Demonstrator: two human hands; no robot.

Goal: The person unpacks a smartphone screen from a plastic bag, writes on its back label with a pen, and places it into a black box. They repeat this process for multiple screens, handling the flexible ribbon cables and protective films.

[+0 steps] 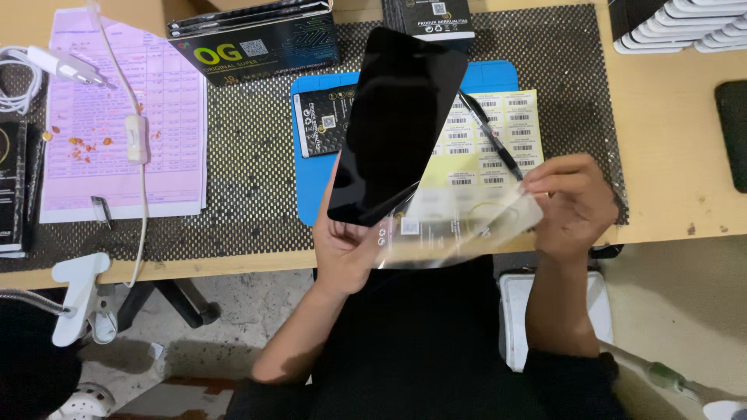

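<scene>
My left hand (342, 245) holds up a flat black glass panel (397, 124), shaped like a phone screen, by its lower edge. The same hand also touches the left end of a clear plastic sleeve (459, 225). My right hand (572, 202) pinches the sleeve's right end. Both hands hover over the front edge of the wooden table (669, 140). Under them lie a yellow sheet of barcode stickers (498, 132) and a blue work mat (490, 76).
A black mesh mat (249, 155) covers the table's middle. A pink paper form (117, 117) with a white cable and switch (137, 138) lies left. Dark product boxes (257, 43) stand at the back, white boxes (685, 23) at back right, a black pen (492, 134) on the stickers.
</scene>
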